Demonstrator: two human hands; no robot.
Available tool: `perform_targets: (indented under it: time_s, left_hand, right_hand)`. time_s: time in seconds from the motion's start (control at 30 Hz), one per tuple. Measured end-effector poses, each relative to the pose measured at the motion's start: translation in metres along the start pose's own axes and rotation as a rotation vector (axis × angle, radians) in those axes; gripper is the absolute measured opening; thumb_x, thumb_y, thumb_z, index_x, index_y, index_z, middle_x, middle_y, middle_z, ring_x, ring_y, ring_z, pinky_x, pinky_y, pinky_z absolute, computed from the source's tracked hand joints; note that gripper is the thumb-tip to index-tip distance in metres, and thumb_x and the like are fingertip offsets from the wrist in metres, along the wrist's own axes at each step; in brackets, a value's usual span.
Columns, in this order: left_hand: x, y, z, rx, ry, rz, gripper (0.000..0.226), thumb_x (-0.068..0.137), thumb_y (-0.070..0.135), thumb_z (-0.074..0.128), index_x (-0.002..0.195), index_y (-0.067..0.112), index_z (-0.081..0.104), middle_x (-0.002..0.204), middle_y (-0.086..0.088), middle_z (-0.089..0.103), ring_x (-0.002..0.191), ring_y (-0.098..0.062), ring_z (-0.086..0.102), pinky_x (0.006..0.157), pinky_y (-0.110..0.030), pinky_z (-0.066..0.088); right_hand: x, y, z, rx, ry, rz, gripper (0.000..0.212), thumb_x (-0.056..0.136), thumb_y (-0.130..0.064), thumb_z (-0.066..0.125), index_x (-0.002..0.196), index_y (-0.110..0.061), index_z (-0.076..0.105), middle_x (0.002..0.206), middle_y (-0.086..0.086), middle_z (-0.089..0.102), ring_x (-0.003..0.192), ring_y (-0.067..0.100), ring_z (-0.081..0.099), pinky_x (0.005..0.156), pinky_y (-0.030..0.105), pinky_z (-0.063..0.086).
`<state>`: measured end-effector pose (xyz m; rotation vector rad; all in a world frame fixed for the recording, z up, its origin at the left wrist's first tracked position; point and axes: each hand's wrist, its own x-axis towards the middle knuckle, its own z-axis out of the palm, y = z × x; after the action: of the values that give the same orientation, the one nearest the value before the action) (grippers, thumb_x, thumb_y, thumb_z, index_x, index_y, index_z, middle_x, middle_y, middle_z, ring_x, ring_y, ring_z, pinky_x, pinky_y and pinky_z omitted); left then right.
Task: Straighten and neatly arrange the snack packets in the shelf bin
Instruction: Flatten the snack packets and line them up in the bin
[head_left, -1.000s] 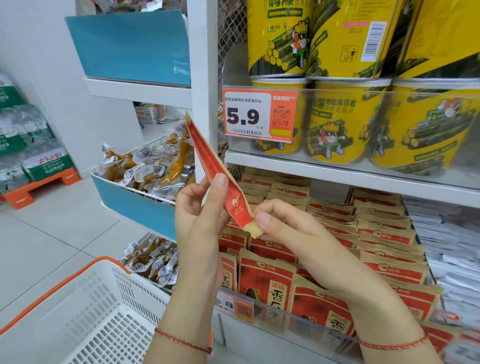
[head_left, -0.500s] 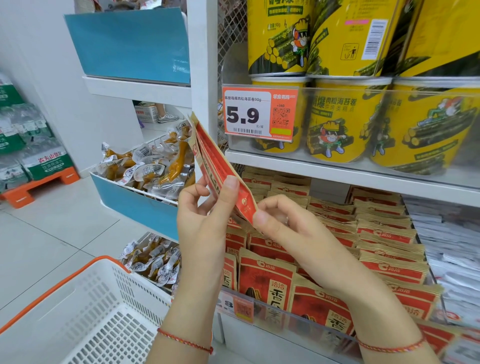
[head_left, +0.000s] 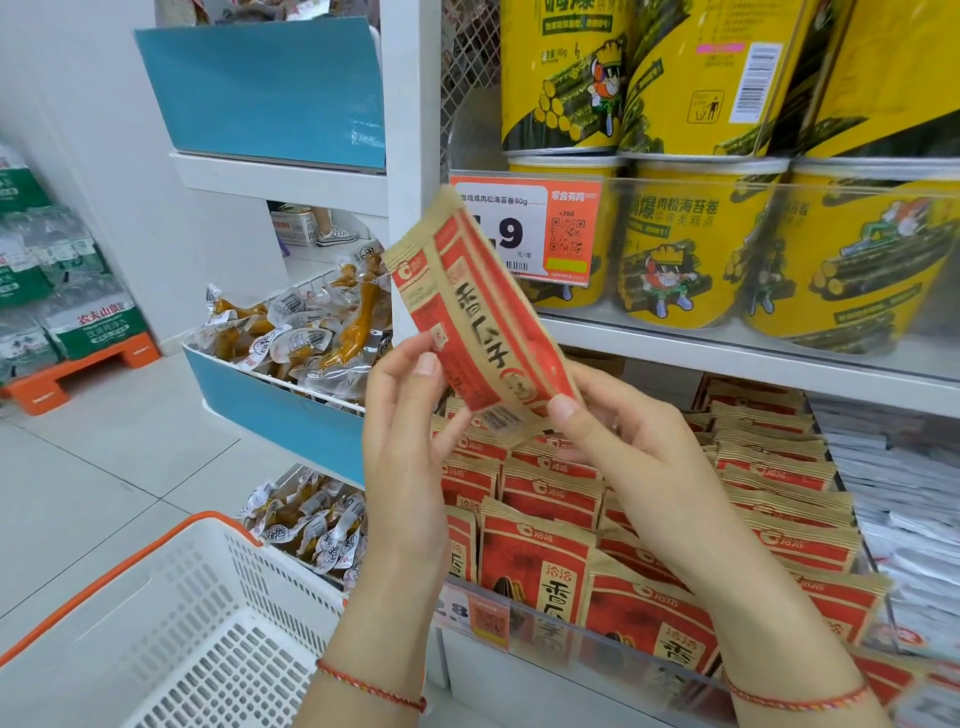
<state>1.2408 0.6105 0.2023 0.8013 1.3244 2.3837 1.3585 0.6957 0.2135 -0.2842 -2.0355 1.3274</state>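
Both hands' fingers (head_left: 563, 408) pinch flat, matte paper packets (head_left: 480, 317) (red-and-tan, fanned).

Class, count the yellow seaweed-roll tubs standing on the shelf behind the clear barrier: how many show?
3 on the shelf: left tub behind the price tag, middle tub, right tub. More yellow containers are stacked above them, and others may be hidden behind.

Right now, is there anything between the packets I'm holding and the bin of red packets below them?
Nothing visible blocks the way. Both hands, left and right, pinch the held packets in the air directly above the shelf bin, whose top is open. The bin's rows of red packets look tightly filled, though.
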Motion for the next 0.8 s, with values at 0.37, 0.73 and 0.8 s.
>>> perform_targets:
  time_s: [0.37,0.73,0.8]
  left_hand:
    - [-0.004,-0.005,0.012,-0.226,-0.115,-0.145,0.059,0.079,0.018,0.067,0.134,0.011,0.048,0.095,-0.002,0.062,0.086,-0.016,0.062,0.073,-0.034,0.054]
    - [-0.014,-0.006,0.029,0.17,-0.471,0.072,0.025,0.082,0.019,0.071,0.103,0.032,0.068,0.1,0.002,0.073,0.095,-0.016,0.07,0.079,-0.03,0.057]
    - [-0.016,-0.011,0.039,0.227,-0.548,0.095,0.029,0.082,0.016,0.07,0.101,0.039,0.07,0.099,0.005,0.072,0.094,-0.012,0.068,0.081,-0.031,0.056]
  right_hand:
    - [-0.001,-0.006,0.012,-0.493,-0.018,-0.102,0.054,0.076,-0.041,0.069,0.129,-0.045,0.055,0.127,-0.026,0.056,0.114,-0.005,0.054,0.097,0.028,0.047]
    - [-0.025,-0.034,-0.066,-0.271,0.192,0.07,0.042,0.067,-0.04,0.07,0.108,-0.036,0.064,0.093,-0.024,0.07,0.054,0.006,0.055,0.055,0.019,0.046]
    - [-0.028,-0.039,-0.075,-0.193,0.126,0.087,0.021,0.07,-0.025,0.071,0.09,-0.026,0.068,0.066,-0.015,0.069,0.049,-0.001,0.053,0.049,0.012,0.042]
